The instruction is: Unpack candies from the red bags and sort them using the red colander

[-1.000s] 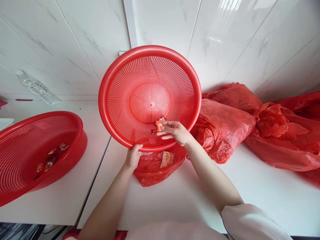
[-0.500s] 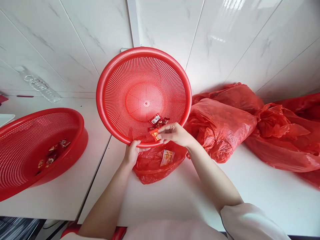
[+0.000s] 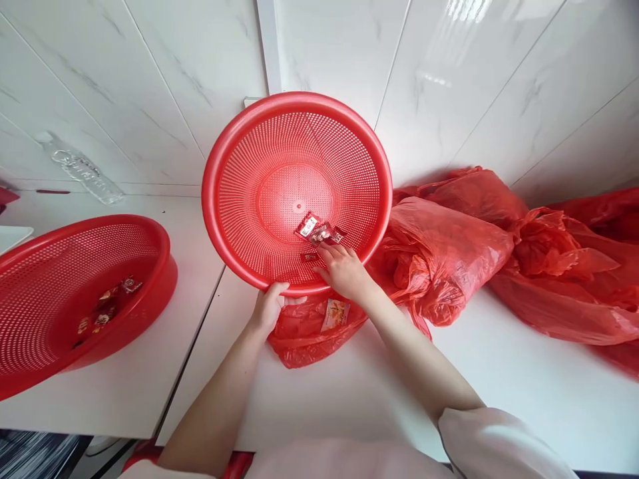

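A round red mesh basket (image 3: 299, 143) is tilted toward me, its near rim gripped by my left hand (image 3: 272, 305), thumb over the edge. Inside it, low on the right, lie several small dark red wrapped packets (image 3: 319, 233). My right hand (image 3: 343, 267) reaches over the near rim with its fingertips at these packets; whether it pinches one is hidden. Under the basket's near rim lies an open red plastic bag (image 3: 304, 342) holding an orange and white packet (image 3: 334, 314).
On the left another red basket (image 3: 162, 266) holds several wrapped packets. A clear plastic bottle (image 3: 82, 171) lies by the wall. Filled red plastic bags (image 3: 449, 246) lie to the right, and more (image 3: 569, 279) at the far right.
The orange-red packet that was in my right hand is no longer visible. My right hand has moved onto the dark red packets. The basket has shifted slightly right.
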The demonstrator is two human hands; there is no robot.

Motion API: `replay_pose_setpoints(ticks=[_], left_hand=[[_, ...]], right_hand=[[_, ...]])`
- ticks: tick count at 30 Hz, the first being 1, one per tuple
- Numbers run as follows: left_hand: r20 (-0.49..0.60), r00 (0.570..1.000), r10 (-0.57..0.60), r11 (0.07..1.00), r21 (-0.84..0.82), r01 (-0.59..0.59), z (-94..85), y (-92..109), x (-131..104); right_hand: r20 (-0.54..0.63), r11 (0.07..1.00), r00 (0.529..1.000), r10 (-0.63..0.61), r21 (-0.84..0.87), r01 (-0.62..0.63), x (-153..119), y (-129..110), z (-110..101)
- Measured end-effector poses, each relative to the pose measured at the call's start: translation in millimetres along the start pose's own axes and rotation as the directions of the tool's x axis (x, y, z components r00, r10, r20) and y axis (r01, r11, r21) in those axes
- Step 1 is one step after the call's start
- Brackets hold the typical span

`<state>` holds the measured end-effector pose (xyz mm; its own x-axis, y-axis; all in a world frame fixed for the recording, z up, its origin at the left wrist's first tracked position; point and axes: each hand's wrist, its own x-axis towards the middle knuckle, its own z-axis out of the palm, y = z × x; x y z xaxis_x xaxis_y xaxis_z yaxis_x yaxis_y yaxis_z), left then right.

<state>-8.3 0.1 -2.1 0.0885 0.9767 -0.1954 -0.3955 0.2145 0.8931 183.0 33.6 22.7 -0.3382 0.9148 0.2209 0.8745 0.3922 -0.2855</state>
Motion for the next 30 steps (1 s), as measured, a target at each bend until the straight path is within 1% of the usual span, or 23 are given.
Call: replay_pose_setpoints(ticks=[3,6,8,12,14,15,16,17,18,19,20,21,22,23,24,27,30], left_hand=[[0.041,0.999,-0.018,0.999,0.030,0.016,2.3,-3,-3],[0.076,0.996,-0.035,0.999,0.036,0.032,5.0,-7,-5],[0.085,0.995,-0.047,0.998,0.041,0.044,6.5,-8,-6],[0.060,0.995,-0.078,0.996,0.050,0.075,7.1,-9,-5],[0.048,0.996,-0.079,0.996,0.045,0.077,5.8,-8,-3],[0.044,0.996,-0.077,0.996,0.039,0.075,4.7,-8,-2],[0.040,0.997,-0.072,0.997,0.032,0.071,3.5,-7,-1],[0.033,0.997,-0.067,0.998,0.024,0.066,2.3,-7,-1],[0.022,0.998,-0.061,0.998,0.015,0.061,1.1,-6,0],[0.013,0.998,-0.055,0.998,0.008,0.054,0.2,-5,1],[0.003,0.999,-0.046,0.999,0.001,0.046,-0.5,-4,1],[-0.006,0.999,-0.040,0.999,-0.005,0.039,-0.8,-2,1],[-0.012,0.999,-0.034,0.999,-0.011,0.034,-0.9,-1,1],[-0.017,0.999,-0.029,0.999,-0.015,0.028,-0.6,0,1],[-0.022,0.999,-0.025,1.000,-0.019,0.025,-0.1,1,1],[-0.028,0.999,-0.025,0.999,-0.030,0.024,2.1,3,0],[-0.028,0.999,-0.025,0.999,-0.034,0.024,3.1,4,0]], right_hand=[[-0.002,0.995,0.998,0.062,-0.079,-0.062,1,1,10],[-0.006,0.984,0.989,0.149,-0.098,-0.149,4,5,12],[0.038,0.988,0.988,0.149,-0.036,-0.147,6,9,9],[0.131,0.991,0.989,0.061,0.111,-0.076,7,20,0],[0.127,0.979,0.990,0.054,0.187,-0.077,7,25,-4],[0.096,0.963,0.993,0.073,0.254,-0.095,7,27,-6],[0.052,0.931,0.993,0.106,0.346,-0.118,7,29,-8],[0.017,0.875,0.989,0.146,0.464,-0.137,8,30,-10],[0.006,0.789,0.983,0.185,0.595,-0.152,8,31,-12],[0.028,0.675,0.978,0.207,0.719,-0.164,9,31,-15],[0.077,0.542,0.975,0.207,0.821,-0.180,9,31,-18],[0.135,0.410,0.973,0.188,0.889,-0.203,8,31,-21],[0.187,0.303,0.969,0.160,0.925,-0.228,8,30,-24],[0.225,0.232,0.965,0.135,0.940,-0.251,7,29,-27],[0.249,0.199,0.962,0.114,0.943,-0.268,6,28,-30],[0.281,0.175,0.957,0.076,0.941,-0.291,3,23,-37],[0.263,0.125,0.962,0.074,0.955,-0.270,2,18,-39]])
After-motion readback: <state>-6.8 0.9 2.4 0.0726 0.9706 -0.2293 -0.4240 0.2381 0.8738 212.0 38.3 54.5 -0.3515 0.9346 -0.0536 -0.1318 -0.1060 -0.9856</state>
